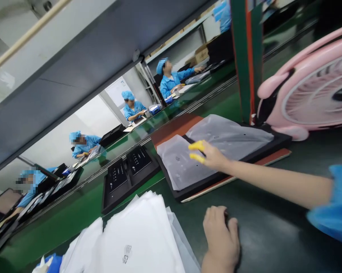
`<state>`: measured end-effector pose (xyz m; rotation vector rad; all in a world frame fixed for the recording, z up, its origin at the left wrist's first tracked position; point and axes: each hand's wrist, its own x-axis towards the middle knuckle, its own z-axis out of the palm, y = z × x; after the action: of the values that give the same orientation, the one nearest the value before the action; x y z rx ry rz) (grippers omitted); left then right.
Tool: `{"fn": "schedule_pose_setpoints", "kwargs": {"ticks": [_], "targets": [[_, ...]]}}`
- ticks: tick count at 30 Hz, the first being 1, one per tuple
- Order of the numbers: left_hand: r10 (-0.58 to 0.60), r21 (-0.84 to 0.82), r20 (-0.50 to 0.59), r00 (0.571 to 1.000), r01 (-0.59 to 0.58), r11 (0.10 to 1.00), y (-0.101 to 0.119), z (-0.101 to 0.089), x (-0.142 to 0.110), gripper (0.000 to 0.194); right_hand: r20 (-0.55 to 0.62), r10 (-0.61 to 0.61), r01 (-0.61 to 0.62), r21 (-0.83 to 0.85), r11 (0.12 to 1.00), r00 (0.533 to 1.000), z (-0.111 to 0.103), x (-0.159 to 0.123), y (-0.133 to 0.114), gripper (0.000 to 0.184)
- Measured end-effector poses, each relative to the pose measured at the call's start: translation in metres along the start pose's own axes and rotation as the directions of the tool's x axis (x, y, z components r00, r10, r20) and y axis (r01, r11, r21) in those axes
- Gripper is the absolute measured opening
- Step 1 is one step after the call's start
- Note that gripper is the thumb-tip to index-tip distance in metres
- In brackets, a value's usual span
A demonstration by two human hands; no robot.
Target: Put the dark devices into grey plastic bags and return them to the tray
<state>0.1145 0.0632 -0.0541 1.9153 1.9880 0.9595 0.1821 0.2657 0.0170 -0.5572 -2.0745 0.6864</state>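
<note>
My right hand (209,154), with yellow finger cots on two fingertips, reaches out over a flat black panel (275,143) covered by a translucent plastic bag (230,138). The fingertips touch the bag near its middle edge. The panel lies on a red-brown mat (173,127). My left hand (222,237) rests on the dark green bench close to me, fingers curled, with a small dark object barely showing beside it; whether it holds that object I cannot tell. To its left lies a stack of white plastic bags (136,235).
A black tray (125,176) with two dark units sits on the green conveyor belt (74,212). A pink desk fan (313,87) stands at right beside a green post (243,57). Several workers in blue sit along the far side of the line.
</note>
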Motion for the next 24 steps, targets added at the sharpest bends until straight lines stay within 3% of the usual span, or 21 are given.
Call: {"fn": "schedule_pose_setpoints", "kwargs": {"ticks": [3,6,8,10,13,16,19,21,24], "targets": [[0.010,0.038,-0.219,0.976,-0.002,0.999,-0.011,0.001,0.002,0.030,0.197,-0.161,0.148,0.079,0.986,0.967,-0.003,-0.069,0.001,0.026],[0.040,0.097,-0.300,0.953,-0.012,0.995,-0.006,-0.010,0.026,0.030,0.300,-0.229,0.222,0.057,0.973,0.926,-0.003,-0.098,0.003,0.028],[0.042,0.131,-0.244,0.969,-0.010,0.991,0.007,-0.018,0.055,0.028,0.278,-0.219,0.227,0.003,0.974,0.935,-0.006,-0.098,0.006,0.031],[-0.034,0.184,-0.185,0.982,0.068,0.981,0.018,-0.019,0.085,0.026,0.254,-0.217,0.233,-0.037,0.972,0.943,-0.010,-0.094,0.009,0.028],[-0.058,0.359,-0.216,0.975,0.135,0.923,0.020,-0.013,0.119,0.023,0.307,-0.224,0.270,-0.118,0.955,0.925,-0.013,-0.091,0.010,0.024],[0.203,0.580,-0.214,0.955,-0.044,0.814,0.004,-0.006,0.133,0.021,0.363,-0.123,0.194,-0.164,0.967,0.924,-0.011,-0.090,0.010,0.020],[0.476,0.734,-0.024,0.879,-0.308,0.605,-0.016,-0.006,0.139,0.024,0.367,0.058,0.003,-0.162,0.987,0.929,-0.007,-0.086,0.008,0.015],[0.514,0.778,0.068,0.855,-0.367,0.509,-0.025,-0.008,0.145,0.027,0.358,0.123,-0.069,-0.162,0.984,0.926,-0.007,-0.084,0.007,0.014],[0.460,0.827,0.067,0.885,-0.307,0.471,-0.032,-0.013,0.159,0.026,0.363,0.136,-0.079,-0.167,0.983,0.922,-0.007,-0.082,0.006,0.015]]}}
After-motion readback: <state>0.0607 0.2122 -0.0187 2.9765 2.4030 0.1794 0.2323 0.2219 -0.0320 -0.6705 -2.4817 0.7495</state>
